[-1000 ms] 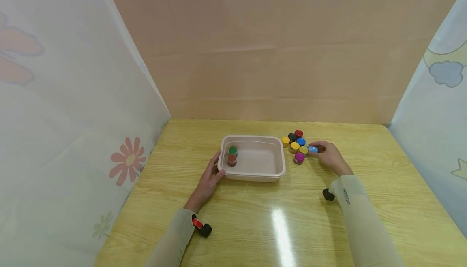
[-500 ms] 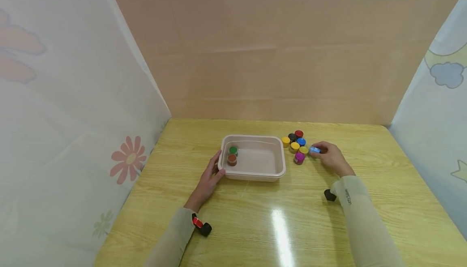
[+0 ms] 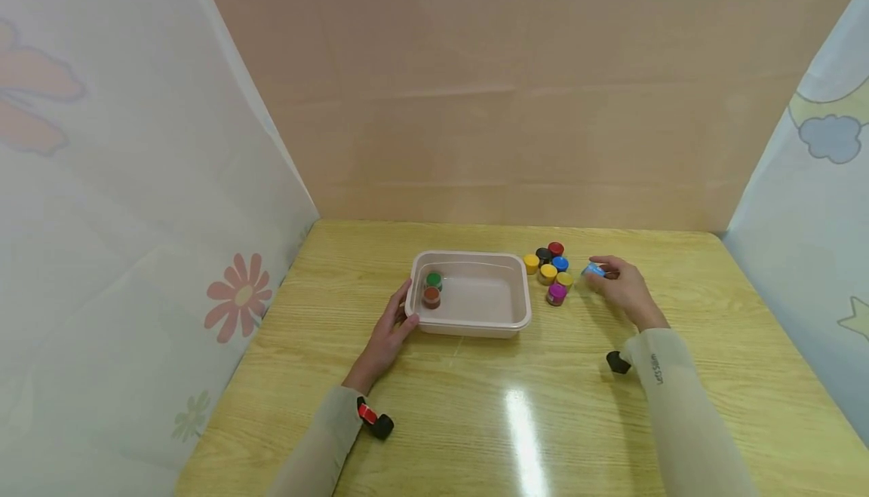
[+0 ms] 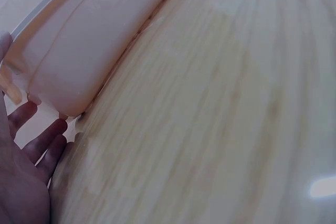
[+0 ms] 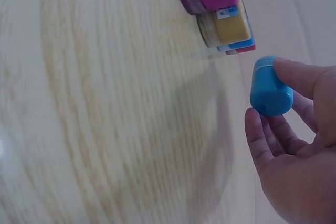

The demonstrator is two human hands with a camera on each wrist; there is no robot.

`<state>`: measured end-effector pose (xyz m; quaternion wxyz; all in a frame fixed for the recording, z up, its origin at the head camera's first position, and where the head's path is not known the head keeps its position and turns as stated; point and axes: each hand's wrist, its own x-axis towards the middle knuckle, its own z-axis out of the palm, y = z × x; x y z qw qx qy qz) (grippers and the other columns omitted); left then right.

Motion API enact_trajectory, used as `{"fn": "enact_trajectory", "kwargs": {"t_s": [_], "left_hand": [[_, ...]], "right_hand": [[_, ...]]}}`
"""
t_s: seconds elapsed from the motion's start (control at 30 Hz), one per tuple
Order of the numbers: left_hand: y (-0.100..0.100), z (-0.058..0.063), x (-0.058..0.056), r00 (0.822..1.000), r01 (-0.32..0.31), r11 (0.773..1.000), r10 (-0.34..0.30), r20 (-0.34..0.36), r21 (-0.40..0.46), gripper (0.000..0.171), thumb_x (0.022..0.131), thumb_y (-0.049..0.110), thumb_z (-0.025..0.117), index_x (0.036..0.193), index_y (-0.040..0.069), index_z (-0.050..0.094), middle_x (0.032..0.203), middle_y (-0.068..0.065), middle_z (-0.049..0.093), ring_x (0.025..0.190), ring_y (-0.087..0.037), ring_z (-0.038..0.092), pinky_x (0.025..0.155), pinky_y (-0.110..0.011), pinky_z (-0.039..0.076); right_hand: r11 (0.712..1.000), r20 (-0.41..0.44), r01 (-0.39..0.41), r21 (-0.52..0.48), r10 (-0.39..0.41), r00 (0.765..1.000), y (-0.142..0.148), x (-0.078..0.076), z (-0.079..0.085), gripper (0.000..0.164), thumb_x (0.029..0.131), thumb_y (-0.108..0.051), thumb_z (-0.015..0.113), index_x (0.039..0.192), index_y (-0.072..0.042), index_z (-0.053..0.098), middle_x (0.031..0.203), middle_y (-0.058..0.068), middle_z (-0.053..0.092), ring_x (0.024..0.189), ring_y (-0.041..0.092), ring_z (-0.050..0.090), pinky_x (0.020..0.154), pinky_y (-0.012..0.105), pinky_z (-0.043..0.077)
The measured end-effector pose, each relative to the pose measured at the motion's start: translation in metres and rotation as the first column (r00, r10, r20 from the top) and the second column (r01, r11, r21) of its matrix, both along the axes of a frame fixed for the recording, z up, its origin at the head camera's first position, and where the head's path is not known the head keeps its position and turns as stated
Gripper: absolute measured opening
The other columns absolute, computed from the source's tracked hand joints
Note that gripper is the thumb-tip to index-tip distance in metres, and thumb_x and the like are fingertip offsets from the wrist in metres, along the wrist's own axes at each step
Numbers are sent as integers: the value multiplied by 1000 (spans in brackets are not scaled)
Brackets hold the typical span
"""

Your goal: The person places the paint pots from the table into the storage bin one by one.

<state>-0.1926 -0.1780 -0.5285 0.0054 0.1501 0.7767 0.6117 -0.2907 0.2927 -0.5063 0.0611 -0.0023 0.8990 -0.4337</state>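
Note:
My right hand [image 3: 626, 291] pinches a light-blue paint jar [image 5: 271, 87] between thumb and fingers. In the head view this jar is tilted, just right of a cluster of small jars. Closest to it are a yellow jar [image 3: 564, 280] and a purple jar [image 3: 557, 295]. My left hand [image 3: 387, 340] touches the left end of a pale pink plastic tub [image 3: 468, 329], thumb at the near corner. The left wrist view has its fingers [image 4: 44, 142] loosely extended beside the tub's outer wall. Inside the tub, at the left, stand a green-lidded jar [image 3: 434, 280] and a brown jar [image 3: 431, 298].
Further jars in the cluster include a red one [image 3: 556, 249], a black one [image 3: 543, 255] and a darker blue one [image 3: 560, 263], close to the tub's right end. All stand on a wood-grain table [image 3: 434, 406]. A brown backdrop [image 3: 475, 105] rises behind, with patterned sheets at both sides.
My right hand has lifted the light-blue jar and drawn it slightly right, away from the cluster, tilting it. The left hand and the tub have stayed put.

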Motion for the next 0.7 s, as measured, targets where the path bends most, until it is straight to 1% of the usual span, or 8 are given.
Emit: {"fn": "enact_trajectory", "kwargs": {"t_s": [0.07,0.13,0.23,0.33,0.4,0.5,0.57,0.7], "left_hand": [[0,0,-1,1000,0,1000,0,3,-7,67,107,9,53,166,13,22,168,-18,29,144,-40,46,117,-59,35],[-1,-3,-3,1000,2,1000,-2,9,-15,67,108,10,53,166,13,21,169,-17,29,145,-39,46,117,-58,35],[-3,-15,-9,1000,-1,1000,1,19,-19,68,108,12,52,167,17,19,170,-15,26,147,-38,44,119,-58,33],[-4,-29,-14,1000,-11,1000,11,19,-22,68,109,14,52,168,21,17,171,-14,24,148,-37,43,119,-58,33],[-5,-33,-15,1000,-17,1000,18,15,-22,68,109,16,52,167,25,17,171,-12,25,148,-37,42,119,-58,33],[-5,-35,-15,1000,-20,1000,21,6,-9,68,109,19,54,167,29,20,170,-9,27,148,-35,43,119,-58,33],[-5,-36,-15,1000,-19,1000,19,1,6,67,109,19,55,166,31,22,169,-8,30,147,-34,44,119,-58,33],[-4,-34,-14,1000,-22,999,23,-7,25,67,108,18,56,164,35,25,168,-5,32,147,-32,44,119,-57,33]], "right_hand": [[1000,-20,8,-11,-9,1000,-1,1,3,65,107,-43,55,154,-1,43,148,33,44,129,47,47,104,58,44],[999,-36,23,-32,-24,999,-3,2,5,65,106,-44,55,153,0,45,146,32,45,127,45,49,99,51,48],[997,-52,49,-68,-52,997,-4,2,9,65,105,-45,57,151,0,46,143,28,47,123,40,52,93,40,52],[992,-62,65,-106,-71,996,-7,3,13,65,105,-46,57,150,-1,46,141,26,49,119,35,56,90,35,55],[989,-68,78,-129,-87,994,-9,4,16,65,104,-47,58,149,-2,47,139,23,50,114,29,59,89,32,56],[980,-85,80,-181,-97,992,-11,5,20,64,104,-45,59,148,-1,46,134,18,52,105,19,63,84,26,56],[973,-99,80,-215,-104,990,-14,5,23,64,104,-44,60,147,1,46,128,12,53,99,12,65,81,21,56],[955,-118,66,-289,-105,987,-20,6,32,63,103,-41,62,145,3,46,120,2,55,90,2,65,80,16,55]]}}
